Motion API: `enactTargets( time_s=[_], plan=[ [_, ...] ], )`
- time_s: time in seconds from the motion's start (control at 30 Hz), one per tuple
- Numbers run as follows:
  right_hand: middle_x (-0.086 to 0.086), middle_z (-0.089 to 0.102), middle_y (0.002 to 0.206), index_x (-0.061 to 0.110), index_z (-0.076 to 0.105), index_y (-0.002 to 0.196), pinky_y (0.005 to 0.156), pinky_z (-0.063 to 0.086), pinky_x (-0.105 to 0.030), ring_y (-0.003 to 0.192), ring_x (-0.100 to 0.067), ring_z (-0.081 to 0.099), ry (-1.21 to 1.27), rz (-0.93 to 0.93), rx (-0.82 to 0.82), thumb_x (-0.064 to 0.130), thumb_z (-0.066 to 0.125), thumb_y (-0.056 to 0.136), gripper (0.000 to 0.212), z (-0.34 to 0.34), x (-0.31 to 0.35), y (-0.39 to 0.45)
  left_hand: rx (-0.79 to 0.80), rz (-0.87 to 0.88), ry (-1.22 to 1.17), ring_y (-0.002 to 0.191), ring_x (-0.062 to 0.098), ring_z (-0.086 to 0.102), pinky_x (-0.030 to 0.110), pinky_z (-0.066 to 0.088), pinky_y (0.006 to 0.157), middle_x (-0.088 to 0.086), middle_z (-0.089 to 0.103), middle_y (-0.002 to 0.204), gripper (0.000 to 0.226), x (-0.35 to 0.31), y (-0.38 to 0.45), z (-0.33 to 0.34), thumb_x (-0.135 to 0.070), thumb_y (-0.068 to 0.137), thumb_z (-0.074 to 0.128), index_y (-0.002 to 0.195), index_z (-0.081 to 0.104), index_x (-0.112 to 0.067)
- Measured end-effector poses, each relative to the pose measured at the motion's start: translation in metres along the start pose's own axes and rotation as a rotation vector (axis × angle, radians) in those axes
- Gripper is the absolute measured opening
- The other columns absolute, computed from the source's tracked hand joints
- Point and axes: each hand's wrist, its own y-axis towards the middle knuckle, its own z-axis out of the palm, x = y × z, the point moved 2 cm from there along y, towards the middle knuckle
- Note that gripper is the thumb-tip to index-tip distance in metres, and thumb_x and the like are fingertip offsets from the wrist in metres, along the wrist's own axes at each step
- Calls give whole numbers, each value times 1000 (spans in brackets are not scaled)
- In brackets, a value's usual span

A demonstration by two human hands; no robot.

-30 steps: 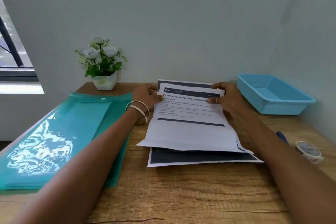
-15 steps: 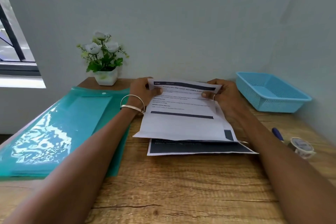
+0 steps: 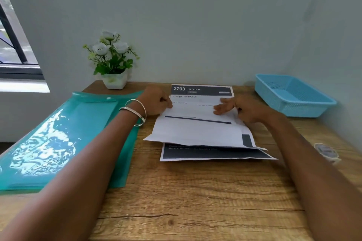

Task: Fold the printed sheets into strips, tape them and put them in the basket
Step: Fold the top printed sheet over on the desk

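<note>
Two hands on folded top sheet (image 3: 197,131) | left hand (image 3: 156,101) pinches edge | right hand (image 3: 235,106) fingers flat, pressing | grained wooden table (image 3: 195,191)

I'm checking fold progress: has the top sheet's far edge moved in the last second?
Yes. The top sheet has folded toward the person, uncovering the header of the sheet beneath, which has stayed flat.

A teal folder (image 3: 64,135) lies near a potted plant (image 3: 112,60) on the wooden desk (image 3: 195,201).

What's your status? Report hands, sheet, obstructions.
Left hand pinches top sheet far-left edge. Right hand presses its fold flat, fingers straight. Basket empty, right. Nothing blocking.
</note>
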Motion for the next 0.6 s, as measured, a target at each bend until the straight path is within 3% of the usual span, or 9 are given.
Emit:
enactTargets(
  time_s=[0.1,0.17,0.23,0.27,0.3,0.4,0.5,0.6],
  plan=[
    [7,54,138,25,66,119,109,32,-23,132,-11,44,-41,-26,-34,-19,45,75,66,0,5,0,34,-4,74,90,18,61,31,50,81,2,69,103,20,-2,4,4,-27,83,68,94,73,-11],
    [8,59,132,26,70,112,102,35,-19,125,-11,52,3,-18,-69,-4,56,82,45,-2,9,-1,57,26,109,89,15,57,29,47,79,-1,65,113,20,-1,5,7,-31,82,70,94,70,-15],
    [12,65,123,40,71,102,101,43,-27,115,-10,59,94,-2,-121,37,69,83,19,-7,19,-5,64,68,104,88,13,53,27,42,79,-1,61,119,23,-2,3,7,-30,84,68,106,68,-22],
    [17,67,116,43,71,97,99,47,-34,108,-8,62,134,7,-150,59,68,76,27,-12,29,-9,69,85,97,88,12,51,25,39,79,-1,61,119,26,-4,2,6,-28,85,67,112,66,-24],
    [18,70,109,42,73,95,97,50,-39,102,-6,64,196,1,-164,68,66,69,37,-18,41,-14,75,96,98,89,11,48,24,37,79,-1,60,118,28,-5,2,5,-27,86,65,114,66,-26],
    [12,72,103,28,73,101,98,49,-39,100,-5,65,403,-155,-8,53,77,67,42,-33,90,-26,66,82,128,96,13,48,25,36,82,0,61,120,26,-9,3,5,-25,86,66,111,70,-24],
    [24,61,117,37,62,116,95,48,-25,110,4,56,252,-224,318,52,78,60,61,-35,126,-36,74,72,127,106,17,54,25,40,86,-1,63,121,23,-6,6,6,-23,83,69,106,73,-20],
    [20,55,125,40,55,122,93,48,-22,113,2,53,124,-162,459,38,85,62,67,-32,130,-40,94,109,138,99,15,58,26,44,84,-3,66,113,22,-9,6,7,-18,84,69,105,73,-18]
  ],
)
